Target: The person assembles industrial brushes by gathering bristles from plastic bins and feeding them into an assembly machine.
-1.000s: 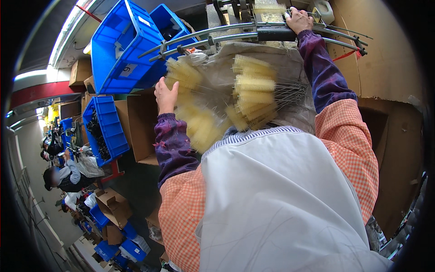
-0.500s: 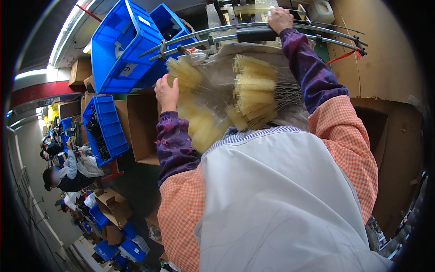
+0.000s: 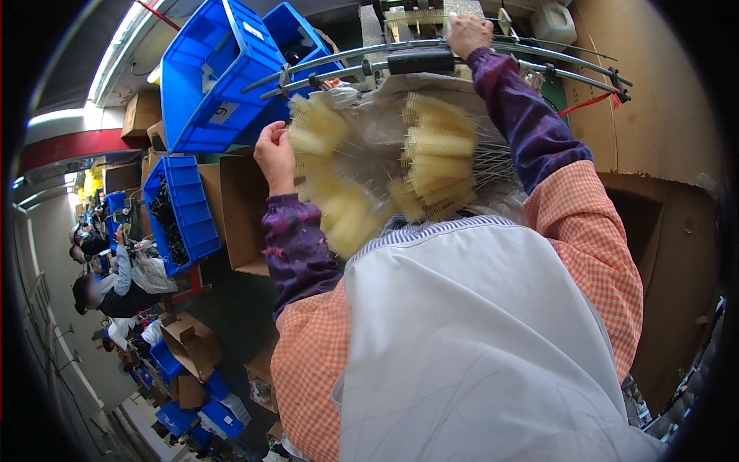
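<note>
One pale yellow brush lay at the far edge, just left of the right grip, whose fingers were bent in near its right end; I could not tell whether they were clamped on it. The left brush pile lay just right of the left grip, its fingers curled, whether together or apart I could not tell. The right brush pile lay nearer than the right grip, wire stems pointing right. That made two piles, the brushes overlapping too much to count, with two metal rails beyond and one black sleeve. Under the piles was the sheet-covered desk, greyish and creased. Two blue bins stood far left, a blue crate of dark parts nearer, cardboard at right, and a co-worker well apart at left.
</note>
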`<state>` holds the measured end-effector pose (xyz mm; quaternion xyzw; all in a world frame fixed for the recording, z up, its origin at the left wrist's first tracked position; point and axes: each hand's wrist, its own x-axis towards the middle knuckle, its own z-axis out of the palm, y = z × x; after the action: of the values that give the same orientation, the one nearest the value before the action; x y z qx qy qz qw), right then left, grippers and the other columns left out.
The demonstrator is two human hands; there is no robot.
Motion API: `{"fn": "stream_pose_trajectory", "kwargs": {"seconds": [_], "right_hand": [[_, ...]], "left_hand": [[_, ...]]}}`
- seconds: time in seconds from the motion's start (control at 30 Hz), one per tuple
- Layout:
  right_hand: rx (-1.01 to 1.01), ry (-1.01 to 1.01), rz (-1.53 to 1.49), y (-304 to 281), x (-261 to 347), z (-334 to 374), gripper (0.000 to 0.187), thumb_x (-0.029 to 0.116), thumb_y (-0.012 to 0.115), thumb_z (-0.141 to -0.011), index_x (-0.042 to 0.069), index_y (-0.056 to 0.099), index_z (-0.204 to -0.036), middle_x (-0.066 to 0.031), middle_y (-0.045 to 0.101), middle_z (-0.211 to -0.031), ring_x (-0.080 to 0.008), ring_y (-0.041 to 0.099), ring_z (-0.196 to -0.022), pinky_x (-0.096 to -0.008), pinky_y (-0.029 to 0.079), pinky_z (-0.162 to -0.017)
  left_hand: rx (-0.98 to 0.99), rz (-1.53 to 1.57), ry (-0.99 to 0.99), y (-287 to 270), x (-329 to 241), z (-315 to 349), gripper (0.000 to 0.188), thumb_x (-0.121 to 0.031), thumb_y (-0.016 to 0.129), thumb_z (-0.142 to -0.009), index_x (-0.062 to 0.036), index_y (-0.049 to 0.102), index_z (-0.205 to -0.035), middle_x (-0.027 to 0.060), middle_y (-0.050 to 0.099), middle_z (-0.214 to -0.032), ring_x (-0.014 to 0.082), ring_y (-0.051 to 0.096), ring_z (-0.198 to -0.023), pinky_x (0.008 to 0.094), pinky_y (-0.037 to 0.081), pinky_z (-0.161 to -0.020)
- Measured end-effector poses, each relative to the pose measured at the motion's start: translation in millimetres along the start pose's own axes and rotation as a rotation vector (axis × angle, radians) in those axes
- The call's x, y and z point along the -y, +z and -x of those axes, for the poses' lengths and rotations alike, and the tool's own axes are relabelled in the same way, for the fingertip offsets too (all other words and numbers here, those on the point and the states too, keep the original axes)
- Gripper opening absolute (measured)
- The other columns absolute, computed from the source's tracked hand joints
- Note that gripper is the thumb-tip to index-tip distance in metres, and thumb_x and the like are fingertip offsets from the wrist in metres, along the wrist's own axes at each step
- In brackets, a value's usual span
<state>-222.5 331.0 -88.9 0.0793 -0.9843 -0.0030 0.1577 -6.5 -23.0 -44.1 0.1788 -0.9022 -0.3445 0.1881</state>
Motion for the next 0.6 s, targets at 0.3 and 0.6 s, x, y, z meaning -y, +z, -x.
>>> {"fn": "stream_pose_trajectory", "kwargs": {"seconds": [0.3, 0.6], "right_hand": [[-0.072, 0.022, -0.005, 28, -97, 4, 0.037, 0.019, 0.049, -0.075, 0.018, 0.055, -0.112, -0.0068, 0.056, -0.103, -0.0241, 0.056, -0.095, -0.0418, 0.042, -0.078], [0.018, 0.027, -0.157, 20, -155, -9, 0.022, 0.02, 0.045, -0.08, 0.009, 0.057, -0.095, -0.0147, 0.059, -0.094, -0.0343, 0.056, -0.09, -0.0434, 0.045, -0.075]], "left_hand": [[-0.057, 0.089, 0.047, -59, -38, 8, 0.016, -0.003, 0.059, -0.078, -0.0008, 0.062, -0.093, 0.0072, 0.064, -0.078, 0.0112, 0.059, -0.07, 0.0235, 0.048, -0.064], [-0.071, 0.493, -0.028, -111, -75, 24, 0.018, 0.001, 0.059, -0.08, 0.0016, 0.058, -0.098, 0.0051, 0.06, -0.087, 0.009, 0.057, -0.079, 0.0184, 0.046, -0.072]]}}
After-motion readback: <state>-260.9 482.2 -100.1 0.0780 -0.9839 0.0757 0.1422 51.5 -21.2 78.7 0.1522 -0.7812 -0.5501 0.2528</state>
